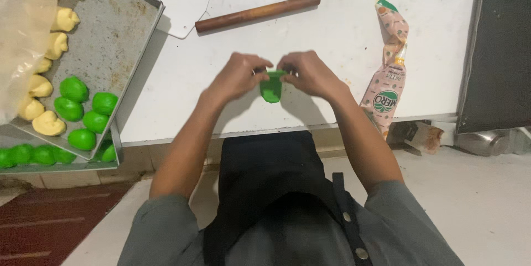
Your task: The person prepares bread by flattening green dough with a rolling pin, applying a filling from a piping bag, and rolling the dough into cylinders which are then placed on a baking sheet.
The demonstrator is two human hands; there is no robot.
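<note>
Both hands meet over the white worktop, the left hand (237, 76) and the right hand (311, 73) each pinching the top edge of a green dough piece (271, 87) between thumb and fingertips — so the grip is closed on the dough from both sides, with the piece hanging down between the hands like a small soft pouch. The dough looks smooth and matte, folded rather than flat, though the fingers hide its upper rim and I cannot tell how it is folded there. Just beyond the grip, away from the person, lies a wooden rolling pin (258, 12), dark brown, slim and cylindrical, resting at a slight angle on the table (332, 39), whose surface is white and faintly smudged. Beside the pin's left end sits a white plastic scraper (182, 9) with rounded corners. To the right of the grip lies a crumpled piping bag (389, 72), pale pink and patterned, twisted near its top. Well to the left of the grip a scuffed metal tray (116, 39) holds rounded green dough balls (83, 108) and yellow dough pieces (47, 83) — lumpy, pinched shapes — partly veiled by a clear plastic sheet (22, 28). Nothing lies between the hands and the camera except the person's own forearms.
</note>
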